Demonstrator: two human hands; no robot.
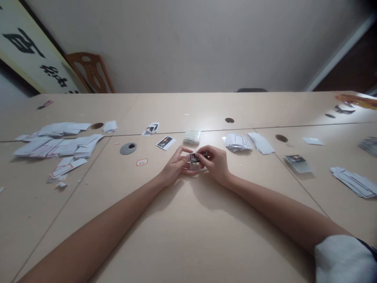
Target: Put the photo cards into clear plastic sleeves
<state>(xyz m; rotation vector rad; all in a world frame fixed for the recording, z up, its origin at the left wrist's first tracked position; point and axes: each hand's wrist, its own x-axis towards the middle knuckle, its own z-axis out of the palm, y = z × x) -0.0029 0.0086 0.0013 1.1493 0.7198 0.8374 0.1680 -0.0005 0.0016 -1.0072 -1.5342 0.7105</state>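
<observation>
Together, both hands [193,165] hold a dark-printed card [194,158].

A pale laminate tabletop [188,239] is crossed by seams and pierced by round cable holes. At the left of the frame it is covered by overlapping white paper slips [59,146]; a red-bordered label [141,162] and a dark-printed card [165,143] are laid left of centre. Clear plastic sleeves [192,136] are stacked at centre, fanned white cards [238,142] are placed right of them, and white strips [353,182] are spread at far right.
</observation>
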